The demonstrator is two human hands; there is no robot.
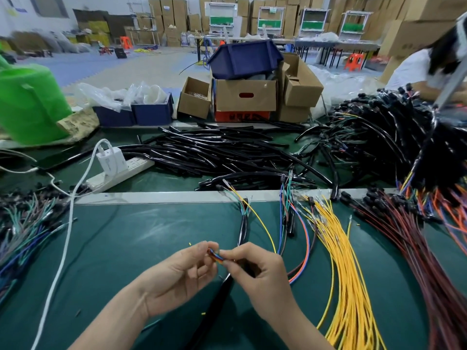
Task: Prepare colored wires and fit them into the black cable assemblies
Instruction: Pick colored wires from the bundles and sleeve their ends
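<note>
We pinch slim orange-blue wires (215,256) in the grip of left hand (182,270) and right hand (259,272), above glossy black tubing (218,295).

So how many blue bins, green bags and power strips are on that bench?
Blue bins: 3
Green bag: 1
Power strip: 1
Total: 5
</note>
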